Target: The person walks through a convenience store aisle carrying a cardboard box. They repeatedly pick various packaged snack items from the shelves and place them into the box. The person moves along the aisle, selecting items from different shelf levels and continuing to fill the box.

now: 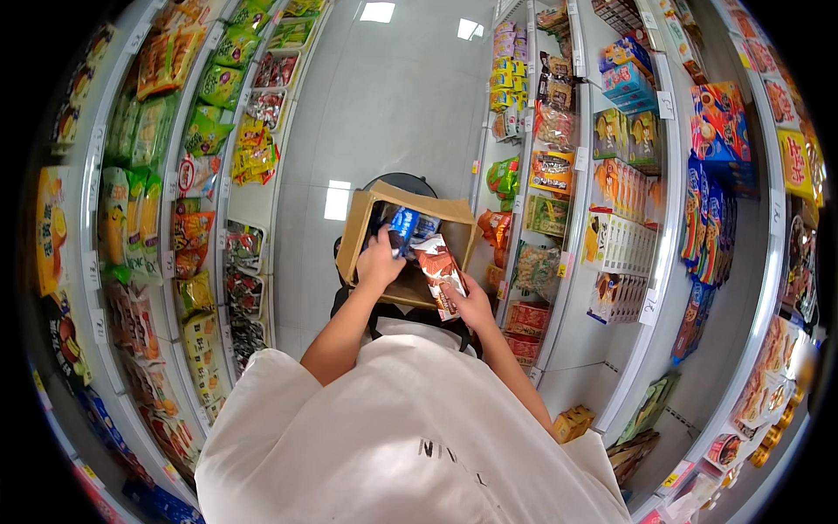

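Left shelves (90, 210): rows of bagged snacks.

Your left hand (375, 265): forearm slanting up and rightward, hand reaching over the box's near left side, fingers bent and closed on the left edge of a blue packet (402, 229); the packet sits tilted within the box opening.

Cardboard box (428, 203): open, flaps raised, in front of you, more packets inside.

Brown-and-white packet (439, 274): slanted, upper end over the box opening, lower end toward you.

Your right hand (474, 305): forearm slanting up and leftward, wrist bent inward, thumb and fingers pinching that packet's lower right edge.

Right shelves (559, 371): boxed and bagged snacks.
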`<state>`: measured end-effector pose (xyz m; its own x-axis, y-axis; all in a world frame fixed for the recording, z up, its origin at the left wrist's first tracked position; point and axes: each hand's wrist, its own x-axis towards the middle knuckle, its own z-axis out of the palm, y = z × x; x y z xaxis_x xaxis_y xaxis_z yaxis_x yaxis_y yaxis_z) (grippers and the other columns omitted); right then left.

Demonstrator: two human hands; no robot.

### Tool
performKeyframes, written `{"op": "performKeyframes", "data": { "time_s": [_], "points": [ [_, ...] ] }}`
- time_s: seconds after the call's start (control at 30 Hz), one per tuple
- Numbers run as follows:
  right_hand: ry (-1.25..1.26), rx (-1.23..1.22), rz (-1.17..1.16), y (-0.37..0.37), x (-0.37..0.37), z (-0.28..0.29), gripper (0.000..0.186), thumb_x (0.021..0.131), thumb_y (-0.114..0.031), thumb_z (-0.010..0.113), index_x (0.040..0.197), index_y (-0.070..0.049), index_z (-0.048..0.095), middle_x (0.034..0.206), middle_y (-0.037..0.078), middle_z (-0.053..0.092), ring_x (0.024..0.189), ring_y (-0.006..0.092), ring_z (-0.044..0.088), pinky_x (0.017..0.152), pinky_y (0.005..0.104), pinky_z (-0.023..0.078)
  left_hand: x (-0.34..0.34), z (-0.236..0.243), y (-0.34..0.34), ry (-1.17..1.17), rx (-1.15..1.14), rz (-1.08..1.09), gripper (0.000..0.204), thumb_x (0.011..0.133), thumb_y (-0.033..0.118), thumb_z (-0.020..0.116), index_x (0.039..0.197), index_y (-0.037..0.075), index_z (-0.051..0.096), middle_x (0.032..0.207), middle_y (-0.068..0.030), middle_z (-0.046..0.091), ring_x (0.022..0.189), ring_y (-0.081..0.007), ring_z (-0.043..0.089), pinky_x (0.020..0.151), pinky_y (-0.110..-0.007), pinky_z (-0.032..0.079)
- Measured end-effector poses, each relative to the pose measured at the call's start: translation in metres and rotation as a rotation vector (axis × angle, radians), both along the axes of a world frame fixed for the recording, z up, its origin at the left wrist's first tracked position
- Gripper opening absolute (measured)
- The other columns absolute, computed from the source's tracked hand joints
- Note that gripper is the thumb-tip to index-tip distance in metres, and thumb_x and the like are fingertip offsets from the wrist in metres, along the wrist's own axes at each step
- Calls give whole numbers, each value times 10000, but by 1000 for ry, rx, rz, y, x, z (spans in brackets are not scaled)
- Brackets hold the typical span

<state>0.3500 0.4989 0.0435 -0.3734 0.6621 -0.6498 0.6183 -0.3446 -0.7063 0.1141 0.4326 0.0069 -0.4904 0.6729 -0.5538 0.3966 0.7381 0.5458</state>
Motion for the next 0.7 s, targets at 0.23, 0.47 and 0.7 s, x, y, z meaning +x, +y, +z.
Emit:
{"op": "performKeyframes", "data": {
  "time_s": [0.23,0.47,0.7],
  "points": [
    [-70,90,27,-2,0,11,624,867,-436,717,1321,-41,553,1127,179,697,1037,301,676,900,373,507,-36,83,28,81,-299,-566,580,793,496,635,1304,222,633,1212,-138,660,1076,-322,659,888,-427,541],
    [-246,129,153,-1,-10,26,736,838,-513,676,1393,-109,408,1088,247,679,1006,428,652,851,482,519,-52,68,54,226,-502,-1183,487,783,541,617,1130,222,741,1157,-71,712,1092,-258,668,914,-415,531],
    [-209,194,62,7,-13,51,612,864,-423,673,1343,-121,442,1029,231,680,963,399,658,799,470,522,-24,-5,58,293,-649,-1420,606,826,530,560,1326,192,619,1336,-130,615,1204,-285,610,990,-410,493]
  ]
}}
